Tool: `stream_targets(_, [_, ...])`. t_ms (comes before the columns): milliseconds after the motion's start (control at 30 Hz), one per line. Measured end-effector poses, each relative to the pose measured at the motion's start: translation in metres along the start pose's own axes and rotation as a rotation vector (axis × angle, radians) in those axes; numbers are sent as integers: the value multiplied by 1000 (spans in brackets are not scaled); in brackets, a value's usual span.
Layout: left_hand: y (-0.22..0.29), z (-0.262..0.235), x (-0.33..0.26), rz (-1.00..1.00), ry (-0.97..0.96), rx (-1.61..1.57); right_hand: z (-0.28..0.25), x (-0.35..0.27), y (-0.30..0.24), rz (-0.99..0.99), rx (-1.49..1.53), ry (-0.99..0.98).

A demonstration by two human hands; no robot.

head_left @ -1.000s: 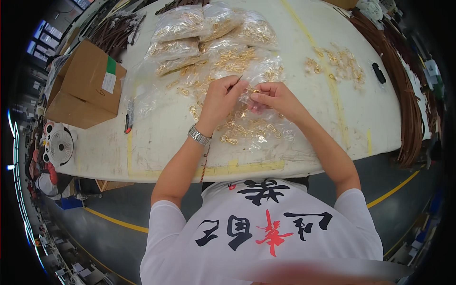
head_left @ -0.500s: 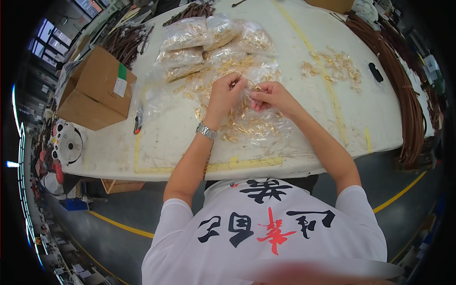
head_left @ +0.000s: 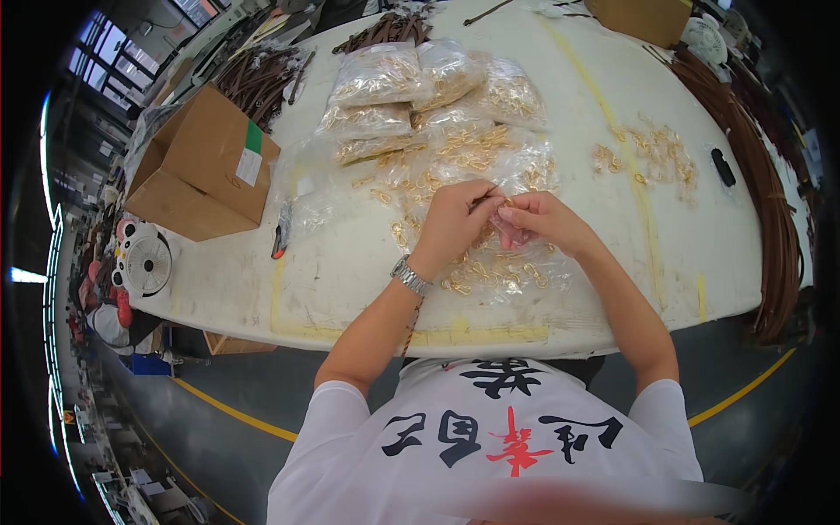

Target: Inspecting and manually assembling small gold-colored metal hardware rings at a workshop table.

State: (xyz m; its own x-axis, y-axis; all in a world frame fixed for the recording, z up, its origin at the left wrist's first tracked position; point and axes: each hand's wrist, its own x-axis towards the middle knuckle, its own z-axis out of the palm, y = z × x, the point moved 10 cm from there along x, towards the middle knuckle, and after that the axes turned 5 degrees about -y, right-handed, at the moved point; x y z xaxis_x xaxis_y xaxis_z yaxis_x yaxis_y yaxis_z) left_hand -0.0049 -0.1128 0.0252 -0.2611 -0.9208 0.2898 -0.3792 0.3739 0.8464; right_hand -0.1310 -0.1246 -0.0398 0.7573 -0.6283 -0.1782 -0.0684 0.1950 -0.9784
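Observation:
My left hand (head_left: pixel 457 222) and my right hand (head_left: pixel 549 222) meet over a spread of gold metal hooks (head_left: pixel 455 284) and clear plastic. The fingers of both are pinched, with the fingertips almost touching. Between them shows a bit of a small gold metal hook (head_left: pixel 508 201), at my right thumb and forefinger. What my left fingertips pinch is hidden by the hand. Just beyond lie more gold hooks (head_left: pixel 472 149) on clear plastic sheeting. Several clear bags (head_left: pixel 376 77) filled with gold pieces are stacked behind them.
An open cardboard box (head_left: pixel 206 166) stands at the left, near a red-and-black cutter (head_left: pixel 280 236) and a panda-shaped fan (head_left: pixel 144 262). Loose gold pieces (head_left: pixel 661 153) and a black object (head_left: pixel 723 167) lie at right, beside long brown straps (head_left: pixel 774 219).
The view has shifted, so the table appears farther right and lower. My hands have drawn closer together, with the fingertips now almost touching and the left hand turned lower.

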Motion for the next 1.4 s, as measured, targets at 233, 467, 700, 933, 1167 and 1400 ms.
stream_targets(233, [4, -18, -6, -110, 52, 34, 2, -7, -23, -124, 117, 79])
stream_targets(467, [-3, 1, -4, -251, 24, -510, -13, 8, -44, -229, 338, 369])
stream_targets(700, [-25, 18, -11, -349, -16, -663, 2, 10, -27, -213, 394, 257])
stream_targets(933, [-24, 38, -13, -359, -170, -729, -8, 2, -28, -223, 436, 304])
stream_targets(1167, [-26, 37, -14, -368, -161, -711, -13, -4, -36, -291, 459, 345])
stream_targets(1400, [-29, 28, -16, -393, -73, -734, -19, -8, -38, -345, 536, 406])
